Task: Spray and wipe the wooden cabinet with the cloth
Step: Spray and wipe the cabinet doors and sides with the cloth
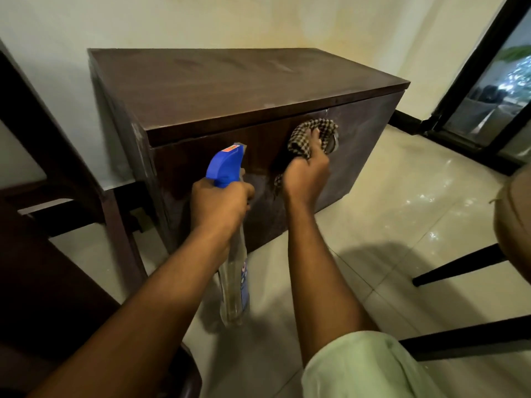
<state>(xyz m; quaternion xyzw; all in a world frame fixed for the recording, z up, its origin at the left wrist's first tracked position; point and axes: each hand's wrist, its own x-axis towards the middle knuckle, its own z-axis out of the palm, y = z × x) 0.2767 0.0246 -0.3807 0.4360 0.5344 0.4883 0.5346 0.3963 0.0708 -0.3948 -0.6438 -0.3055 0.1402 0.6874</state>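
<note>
A dark brown wooden cabinet stands against the pale wall, its front face towards me. My right hand presses a brown checked cloth against the upper front panel, over a round metal handle that is partly hidden by the cloth. My left hand grips the neck of a clear spray bottle with a blue trigger head. The nozzle points at the cabinet front, close to it. The bottle body hangs down below my fist.
A dark wooden table or chair frame stands at the left, close to the cabinet's side. A stool with black legs is at the right. Glossy cream floor tiles spread to the right, up to a black-framed glass door.
</note>
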